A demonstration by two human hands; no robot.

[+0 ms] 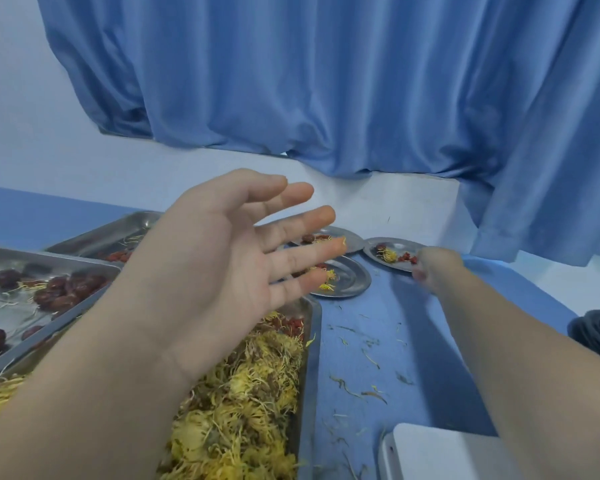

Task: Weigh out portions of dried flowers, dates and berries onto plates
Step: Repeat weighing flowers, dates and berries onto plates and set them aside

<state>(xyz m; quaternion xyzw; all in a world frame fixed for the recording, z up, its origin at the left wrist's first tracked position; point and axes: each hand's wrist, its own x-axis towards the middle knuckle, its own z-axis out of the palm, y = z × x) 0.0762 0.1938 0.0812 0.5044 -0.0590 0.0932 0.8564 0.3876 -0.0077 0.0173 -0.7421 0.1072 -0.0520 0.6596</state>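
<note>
Three small steel plates [350,279] sit loaded at the far end of the surface [388,327]. The left hand [222,258] hovers with its fingers spread and empty. The right hand [433,268] is at the rightmost plate [400,244], but it's too blurry to tell whether it's gripping. The person should probably keep that plate level so nothing spills.

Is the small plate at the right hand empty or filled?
Filled: the small plate holds yellow flowers, red berries and a dark date.

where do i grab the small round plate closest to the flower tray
Pinch the plate by its bare right rim, coming in from the right: it lies flat and shallow, its portion sits left, and the flower tray crowds that side.
</note>
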